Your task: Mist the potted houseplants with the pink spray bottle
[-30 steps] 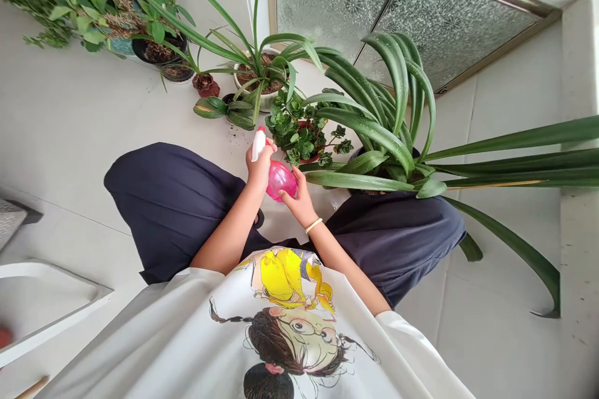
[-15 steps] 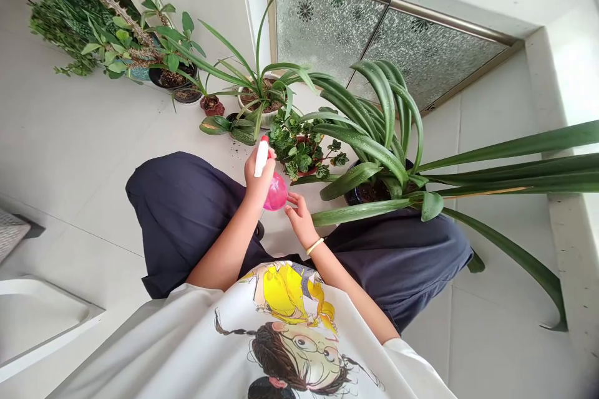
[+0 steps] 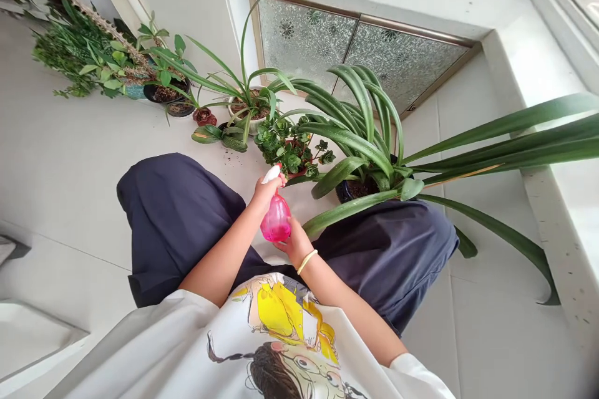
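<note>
I hold a pink spray bottle (image 3: 276, 222) with a white spray head in front of my knees. My left hand (image 3: 263, 192) is closed around the white head at the top. Under the bottle, my right hand (image 3: 292, 242), with a yellow bangle at the wrist, cups its base with curled fingers. The nozzle points toward a small leafy plant in a red pot (image 3: 291, 153) just beyond. A big plant with long strap leaves (image 3: 369, 149) in a dark pot stands to the right of it.
More potted plants (image 3: 243, 100) line the wall at the left and back. A frosted glass panel (image 3: 346, 50) closes the corner. A white ledge (image 3: 552, 137) runs along the right. My dark trousers (image 3: 178, 212) spread over the pale tiled floor.
The bottle has come down and nearer to my body, and now stands more upright. My right hand has moved from beside it to under its base. The camera has tilted up.
</note>
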Motion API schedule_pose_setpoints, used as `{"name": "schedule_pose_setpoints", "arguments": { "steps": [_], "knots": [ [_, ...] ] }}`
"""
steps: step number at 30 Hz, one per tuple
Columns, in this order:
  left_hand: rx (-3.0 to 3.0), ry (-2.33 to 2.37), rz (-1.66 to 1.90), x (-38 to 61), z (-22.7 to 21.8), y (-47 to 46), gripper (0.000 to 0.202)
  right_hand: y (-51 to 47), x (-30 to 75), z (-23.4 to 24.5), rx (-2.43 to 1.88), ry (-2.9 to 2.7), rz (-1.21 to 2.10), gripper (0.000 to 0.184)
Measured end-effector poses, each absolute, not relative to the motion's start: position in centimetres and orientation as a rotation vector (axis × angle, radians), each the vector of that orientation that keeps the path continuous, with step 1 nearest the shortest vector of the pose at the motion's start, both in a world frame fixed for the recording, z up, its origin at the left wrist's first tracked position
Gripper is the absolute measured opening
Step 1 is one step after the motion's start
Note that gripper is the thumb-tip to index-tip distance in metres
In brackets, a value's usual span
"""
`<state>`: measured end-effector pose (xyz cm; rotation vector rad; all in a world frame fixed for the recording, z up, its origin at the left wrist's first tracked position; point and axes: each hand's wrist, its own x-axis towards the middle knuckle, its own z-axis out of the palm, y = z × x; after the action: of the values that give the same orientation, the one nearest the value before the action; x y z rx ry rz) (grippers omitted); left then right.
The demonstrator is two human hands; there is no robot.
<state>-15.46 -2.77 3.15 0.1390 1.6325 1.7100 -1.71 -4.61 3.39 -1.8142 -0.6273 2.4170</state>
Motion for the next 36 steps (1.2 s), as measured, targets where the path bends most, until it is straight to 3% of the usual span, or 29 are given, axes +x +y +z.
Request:
{"name": "schedule_pose_setpoints", "arguments": {
  "steps": [3,7,22,27,36],
  "knots": [
    [0.095,1.592,1.648,-15.1,1.3,-2.6,0.019,-5.0,-1.2,2.8,-1.874,-0.589,2.406,0.023],
    [0.133,1.636,1.609,-14.0,0.2,-2.2,0.005,-4.7,-0.5,2.3,-1.913,-0.601,2.331,0.026],
    [0.144,1.567,1.607,-12.4,-0.3,-0.3,0.008,-3.7,0.8,1.4,-1.936,-0.605,2.247,0.046],
    [0.184,1.593,1.547,-11.4,0.0,0.2,0.006,-3.6,1.3,1.3,-1.933,-0.582,2.248,0.05],
    [0.446,1.498,1.362,-11.6,3.8,1.2,0.023,-4.1,2.6,3.1,-1.713,-0.751,2.353,0.062]
  ]
}}
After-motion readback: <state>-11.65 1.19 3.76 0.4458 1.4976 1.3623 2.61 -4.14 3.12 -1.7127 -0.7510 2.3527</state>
